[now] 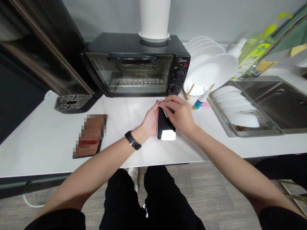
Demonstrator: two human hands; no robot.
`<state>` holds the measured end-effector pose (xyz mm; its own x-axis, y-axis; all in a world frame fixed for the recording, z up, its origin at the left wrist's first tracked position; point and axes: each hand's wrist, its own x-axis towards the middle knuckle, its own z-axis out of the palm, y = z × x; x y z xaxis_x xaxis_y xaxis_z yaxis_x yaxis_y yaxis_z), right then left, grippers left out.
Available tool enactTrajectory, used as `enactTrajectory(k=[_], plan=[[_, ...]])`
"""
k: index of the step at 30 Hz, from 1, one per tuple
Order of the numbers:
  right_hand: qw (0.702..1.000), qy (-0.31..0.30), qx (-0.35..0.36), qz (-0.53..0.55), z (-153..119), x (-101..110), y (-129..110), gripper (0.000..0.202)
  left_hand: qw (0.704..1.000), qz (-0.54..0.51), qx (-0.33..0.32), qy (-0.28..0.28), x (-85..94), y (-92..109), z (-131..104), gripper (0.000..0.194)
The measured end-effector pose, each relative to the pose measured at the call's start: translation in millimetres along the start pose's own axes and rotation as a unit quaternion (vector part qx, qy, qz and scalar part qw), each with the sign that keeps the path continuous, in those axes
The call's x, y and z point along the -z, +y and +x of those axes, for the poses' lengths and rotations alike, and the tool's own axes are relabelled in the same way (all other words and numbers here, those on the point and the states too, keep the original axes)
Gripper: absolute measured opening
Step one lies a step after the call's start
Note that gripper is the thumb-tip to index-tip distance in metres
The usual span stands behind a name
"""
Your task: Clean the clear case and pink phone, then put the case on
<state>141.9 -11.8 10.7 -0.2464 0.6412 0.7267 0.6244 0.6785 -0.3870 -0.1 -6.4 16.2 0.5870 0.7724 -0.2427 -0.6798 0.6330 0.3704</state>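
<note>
A smartphone (166,125) with a dark, glossy screen is held above the white counter, its lower end reflecting bright light. My left hand (151,121) grips it along its left side, with a black watch strap on the wrist. My right hand (180,114) is at the phone's upper end, its fingers pinched together over the top edge of the screen. Something small and pale shows at those fingertips, too small to make out.
Behind the hands stands a black toaster oven (134,44) with a white pot (155,19) on top. White plates (211,70), a small bottle (200,100) and a sink (268,127) are at right. A pixelated flat object (92,131) lies left, near a drip tray (73,102).
</note>
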Motion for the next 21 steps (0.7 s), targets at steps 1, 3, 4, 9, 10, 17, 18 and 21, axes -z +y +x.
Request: enactTrajectory(k=[1,3,4,9,10,17,18,21], plan=[[1.000,-0.007,0.000,0.007,-3,-2,-2,0.021,1.000,-0.001,-0.002,-0.002,0.6,1,0,0.049],[1.000,-0.024,0.002,0.019,-12,-4,-9,0.021,1.000,0.010,-0.005,-0.003,2.1,2,-1,0.050],[0.999,-0.032,0.005,0.023,-18,-4,-13,0.021,1.000,0.022,-0.008,-0.003,2.7,3,-1,0.051],[0.997,-0.060,0.047,0.034,-53,1,-34,0.020,0.994,0.093,-0.053,0.006,3.8,4,-2,0.058],[0.996,-0.066,0.055,0.032,-59,4,-37,0.019,0.993,0.102,-0.059,0.007,3.7,4,-2,0.058],[0.994,-0.096,0.044,0.029,-78,27,-35,0.019,0.994,0.102,-0.046,-0.021,6.6,7,-1,0.058],[0.995,-0.095,0.033,0.029,-78,29,-32,0.020,0.994,0.097,-0.044,-0.024,7.3,7,-1,0.058],[0.996,-0.081,0.010,0.020,-72,34,-21,0.022,0.995,0.082,-0.038,-0.031,9.1,8,0,0.059]])
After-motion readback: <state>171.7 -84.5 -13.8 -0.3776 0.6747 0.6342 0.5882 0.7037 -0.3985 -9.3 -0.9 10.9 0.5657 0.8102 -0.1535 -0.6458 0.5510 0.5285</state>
